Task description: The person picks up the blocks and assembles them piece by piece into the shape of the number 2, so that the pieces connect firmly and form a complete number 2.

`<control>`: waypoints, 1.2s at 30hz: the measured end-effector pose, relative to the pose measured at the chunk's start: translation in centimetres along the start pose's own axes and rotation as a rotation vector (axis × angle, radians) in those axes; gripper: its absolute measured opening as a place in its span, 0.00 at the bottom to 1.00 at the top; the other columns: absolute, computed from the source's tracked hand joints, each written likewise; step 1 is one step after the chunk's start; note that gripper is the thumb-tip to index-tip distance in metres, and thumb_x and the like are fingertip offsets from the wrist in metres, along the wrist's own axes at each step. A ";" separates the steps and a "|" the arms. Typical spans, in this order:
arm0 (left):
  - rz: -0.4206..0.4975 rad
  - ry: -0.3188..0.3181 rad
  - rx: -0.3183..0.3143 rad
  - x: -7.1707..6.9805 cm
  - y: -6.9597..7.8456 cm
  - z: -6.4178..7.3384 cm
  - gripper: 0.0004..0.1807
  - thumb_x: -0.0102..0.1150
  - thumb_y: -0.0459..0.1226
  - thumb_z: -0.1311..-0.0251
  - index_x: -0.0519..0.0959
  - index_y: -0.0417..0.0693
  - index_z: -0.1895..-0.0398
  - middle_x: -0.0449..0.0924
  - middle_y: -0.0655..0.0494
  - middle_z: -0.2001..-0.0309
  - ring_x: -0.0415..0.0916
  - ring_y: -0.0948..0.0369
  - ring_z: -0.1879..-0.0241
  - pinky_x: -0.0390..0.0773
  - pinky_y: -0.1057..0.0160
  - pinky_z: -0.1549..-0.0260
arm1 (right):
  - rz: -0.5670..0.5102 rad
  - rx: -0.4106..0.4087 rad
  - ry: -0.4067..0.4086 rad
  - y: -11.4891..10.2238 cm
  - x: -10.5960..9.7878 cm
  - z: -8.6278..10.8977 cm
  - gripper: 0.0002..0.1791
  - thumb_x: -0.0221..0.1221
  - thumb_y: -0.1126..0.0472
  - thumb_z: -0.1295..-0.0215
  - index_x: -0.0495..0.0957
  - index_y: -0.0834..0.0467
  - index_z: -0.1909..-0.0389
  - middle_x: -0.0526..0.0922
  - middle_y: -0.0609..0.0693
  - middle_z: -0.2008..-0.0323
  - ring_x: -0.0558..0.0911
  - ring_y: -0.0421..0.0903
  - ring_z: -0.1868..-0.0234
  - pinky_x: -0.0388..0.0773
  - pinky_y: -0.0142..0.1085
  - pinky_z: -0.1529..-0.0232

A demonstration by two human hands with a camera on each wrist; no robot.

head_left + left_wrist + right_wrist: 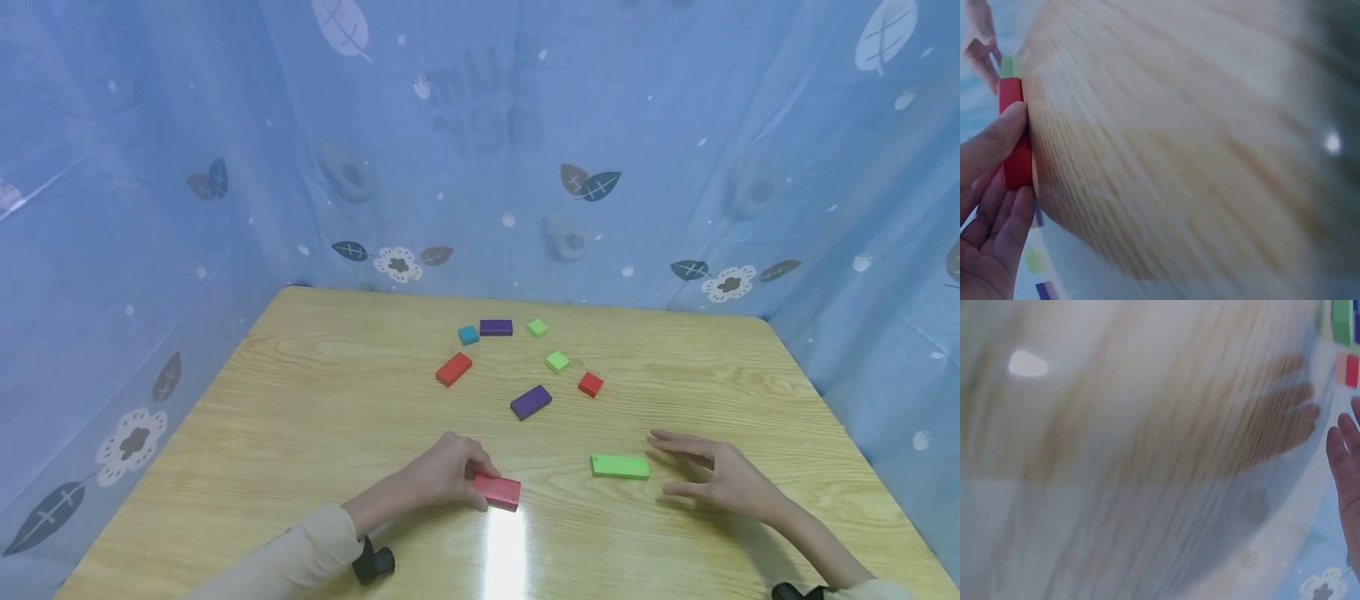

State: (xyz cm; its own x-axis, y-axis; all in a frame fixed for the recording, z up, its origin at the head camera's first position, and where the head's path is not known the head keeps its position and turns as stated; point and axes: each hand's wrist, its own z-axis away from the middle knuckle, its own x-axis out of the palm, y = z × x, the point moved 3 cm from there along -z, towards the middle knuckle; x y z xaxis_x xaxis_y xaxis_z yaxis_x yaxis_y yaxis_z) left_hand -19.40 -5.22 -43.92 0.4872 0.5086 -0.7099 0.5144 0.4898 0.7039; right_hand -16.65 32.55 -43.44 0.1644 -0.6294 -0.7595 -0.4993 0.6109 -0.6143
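Observation:
My left hand (pixel 448 472) grips the left end of a red rectangular block (pixel 499 492) low over the front middle of the table. In the left wrist view the thumb lies along one side of this red block (pixel 1017 156), with fingers on the other. To its right lies a long light-green block (pixel 619 467). Just past that block's right end, my right hand (pixel 723 479) hovers with fingers spread and nothing between them. The right wrist view catches only part of the hand (pixel 1349 469), at its right edge.
Farther back lie a purple block (pixel 531 402), a red block (pixel 453 369), a small red block (pixel 591 384), small green blocks (pixel 557 362), a blue block (pixel 468 335) and another purple block (pixel 496 327). A blue patterned curtain (pixel 480 167) surrounds the wooden table (pixel 337 375).

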 end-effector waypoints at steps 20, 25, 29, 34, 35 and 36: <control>0.045 -0.010 -0.047 0.1 0.0 -0.2 0.17 0.78 0.32 0.62 0.86 0.44 0.64 0.84 0.62 0.68 0.77 0.74 0.69 0.77 0.75 0.68 | 0.046 -0.139 0.020 -0.7 2.1 -2.2 0.15 0.72 0.61 0.51 0.83 0.51 0.61 0.82 0.39 0.64 0.78 0.32 0.65 0.79 0.29 0.66; 0.038 -0.011 -0.045 0.1 0.0 -0.2 0.17 0.78 0.32 0.62 0.86 0.45 0.64 0.84 0.62 0.67 0.77 0.74 0.68 0.77 0.75 0.67 | 0.062 -0.177 0.045 -1.1 2.0 -2.2 0.16 0.74 0.63 0.54 0.83 0.50 0.63 0.82 0.39 0.65 0.79 0.32 0.65 0.80 0.29 0.65; 0.031 -0.007 -0.043 0.0 0.0 -0.1 0.17 0.78 0.33 0.63 0.87 0.45 0.64 0.84 0.63 0.68 0.76 0.74 0.68 0.76 0.75 0.67 | 0.051 -0.193 0.059 -1.5 2.1 -2.2 0.17 0.74 0.65 0.56 0.83 0.50 0.64 0.82 0.39 0.65 0.78 0.33 0.66 0.79 0.28 0.66; 0.034 0.001 -0.043 0.1 -0.1 -0.1 0.18 0.79 0.33 0.63 0.87 0.45 0.64 0.84 0.62 0.68 0.77 0.74 0.68 0.76 0.76 0.67 | 0.005 -0.228 0.055 -2.0 2.6 -2.2 0.18 0.74 0.67 0.57 0.83 0.52 0.63 0.82 0.41 0.66 0.78 0.34 0.69 0.77 0.28 0.70; 0.036 0.002 -0.049 0.1 -0.1 0.0 0.18 0.79 0.33 0.63 0.87 0.45 0.64 0.84 0.62 0.68 0.77 0.74 0.68 0.76 0.76 0.67 | 0.000 -0.231 0.050 -2.1 2.8 -2.2 0.17 0.74 0.67 0.56 0.83 0.52 0.63 0.82 0.41 0.66 0.77 0.34 0.69 0.77 0.27 0.70; 0.038 0.004 -0.053 0.1 -0.1 0.0 0.18 0.79 0.33 0.63 0.86 0.45 0.64 0.84 0.63 0.68 0.77 0.74 0.68 0.76 0.76 0.67 | -0.005 -0.242 0.045 -2.2 2.9 -2.3 0.17 0.74 0.67 0.56 0.83 0.52 0.63 0.82 0.42 0.66 0.77 0.35 0.69 0.77 0.28 0.70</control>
State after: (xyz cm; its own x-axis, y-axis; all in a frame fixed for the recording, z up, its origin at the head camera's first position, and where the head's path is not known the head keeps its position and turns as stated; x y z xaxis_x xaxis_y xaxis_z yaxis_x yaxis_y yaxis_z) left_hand -19.41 -5.21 -43.99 0.5026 0.5304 -0.6827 0.4577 0.5067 0.7306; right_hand -17.03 28.31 -43.78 0.1322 -0.6565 -0.7426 -0.6887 0.4780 -0.5451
